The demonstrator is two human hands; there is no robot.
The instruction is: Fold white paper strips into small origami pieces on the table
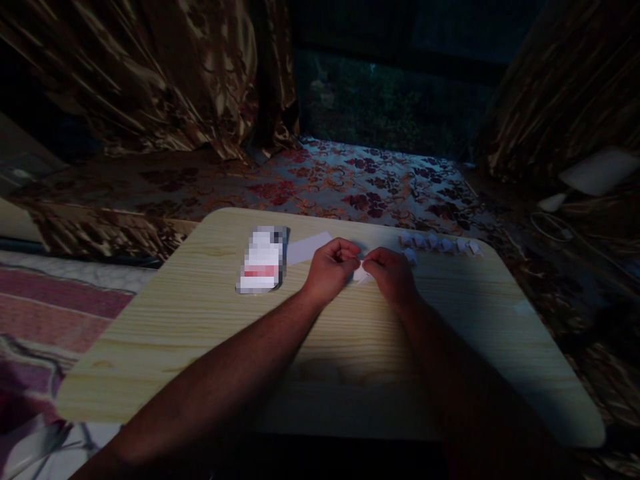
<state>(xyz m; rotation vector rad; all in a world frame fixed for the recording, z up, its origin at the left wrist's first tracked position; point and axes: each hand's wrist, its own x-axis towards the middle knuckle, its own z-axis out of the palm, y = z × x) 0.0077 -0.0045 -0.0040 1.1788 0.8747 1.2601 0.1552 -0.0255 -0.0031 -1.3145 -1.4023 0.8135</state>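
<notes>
Between my two hands, over the far middle of the wooden table (320, 333), is a small white folded paper (361, 272). My left hand (331, 268) pinches its left side with thumb and fingers. From the other side, my right hand (393, 272) grips it with bent fingers. Part of the paper is hidden by the fingertips. A row of small folded white paper pieces (440, 244) lies just beyond my right hand, with one more folded piece (410, 256) close to its knuckles. Left of my left hand lies a flat white paper strip (307, 248).
A blurred-out phone-shaped object (263, 260) lies on the table's left part. A small pale scrap (523, 309) is near the right edge. Past the table runs a ledge with floral cloth (370, 180), between patterned curtains (225, 80). A white lamp (600, 170) stands at the right.
</notes>
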